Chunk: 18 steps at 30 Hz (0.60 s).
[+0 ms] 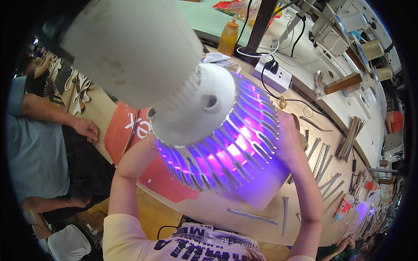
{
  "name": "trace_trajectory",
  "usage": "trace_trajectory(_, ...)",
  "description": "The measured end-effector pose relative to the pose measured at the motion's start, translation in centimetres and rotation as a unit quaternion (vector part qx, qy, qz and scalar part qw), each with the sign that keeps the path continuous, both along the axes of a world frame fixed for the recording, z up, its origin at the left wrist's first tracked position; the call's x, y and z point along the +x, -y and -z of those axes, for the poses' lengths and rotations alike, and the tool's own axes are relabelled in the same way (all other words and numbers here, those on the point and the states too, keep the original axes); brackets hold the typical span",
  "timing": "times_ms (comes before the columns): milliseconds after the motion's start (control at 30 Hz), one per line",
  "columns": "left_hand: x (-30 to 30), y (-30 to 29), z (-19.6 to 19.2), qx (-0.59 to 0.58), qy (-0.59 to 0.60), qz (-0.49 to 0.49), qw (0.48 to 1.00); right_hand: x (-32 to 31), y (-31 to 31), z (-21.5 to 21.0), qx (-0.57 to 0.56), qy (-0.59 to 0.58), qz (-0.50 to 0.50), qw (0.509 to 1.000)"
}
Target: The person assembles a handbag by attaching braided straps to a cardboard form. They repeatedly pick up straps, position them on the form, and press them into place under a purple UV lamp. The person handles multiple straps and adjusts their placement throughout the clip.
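Note:
A big white lamp (196,104) with a finned rim glowing purple hangs over my work and covers most of it. My left forearm (133,167) runs up beneath the lamp's left side, and the left hand is hidden behind it. Past the lamp's right edge shows the back of my right hand (285,135), its fingers out of sight. Close beside this hand is a crumpled brown piece (301,138), and I cannot tell whether they touch. Under the lamp lies a flat sheet (257,191) lit purple. Whatever my hands hold is hidden.
Braided grey strips (252,216) lie across the tan tabletop on the right. A red sheet (167,180) covers the table's left part, near another person's hand (87,129). Toward the back are an orange-capped bottle (228,37), a power strip (272,76) with cables, and machines with thread spools (372,50).

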State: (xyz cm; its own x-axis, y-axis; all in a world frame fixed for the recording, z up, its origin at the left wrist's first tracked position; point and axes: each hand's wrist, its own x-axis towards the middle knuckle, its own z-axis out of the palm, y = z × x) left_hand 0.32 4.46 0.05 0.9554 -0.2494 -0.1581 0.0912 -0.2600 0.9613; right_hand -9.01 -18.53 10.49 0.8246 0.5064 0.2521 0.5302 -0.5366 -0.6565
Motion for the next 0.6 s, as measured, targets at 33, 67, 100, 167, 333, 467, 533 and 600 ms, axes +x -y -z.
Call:
trace_trajectory(33, -0.1, -0.1, 0.1, 0.003, 0.002, 0.0, 1.0, 0.0, 0.0, 0.1, 0.002, 0.017, -0.004, 1.0)
trace_trajectory(67, 0.1, -0.1, 0.1, 0.004, 0.002, 0.001, 1.0, 0.0, 0.0, 0.2, 0.002, 0.028, -0.007, 1.0)
trace_trajectory(100, 0.2, -0.1, 0.2, 0.004, 0.002, 0.003, 1.0, 0.1, 0.0, 0.3, 0.002, 0.032, -0.01, 0.999)
trace_trajectory(167, 0.5, -0.1, 0.3, 0.004, 0.002, 0.007, 1.0, 0.1, -0.2, 0.5, -0.05, 0.039, -0.002, 0.998)
trace_trajectory(333, 1.3, 0.1, 0.6, 0.009, 0.006, 0.015, 1.0, -1.6, -0.6, 0.8, -0.1, 0.166, -0.001, 0.981)
trace_trajectory(467, 1.7, 0.1, 1.0, 0.011, 0.005, 0.02, 1.0, -4.7, -0.4, 0.5, -0.15, 0.153, -0.086, 0.973)
trace_trajectory(533, 1.8, 0.0, 1.0, 0.015, 0.004, 0.022, 1.0, -6.0, -0.4, 0.4, -0.162, 0.105, -0.136, 0.972)
trace_trajectory(600, 1.9, 0.0, 0.9, 0.02, 0.003, 0.02, 1.0, -7.3, -0.8, 0.6, -0.152, 0.074, -0.169, 0.971)
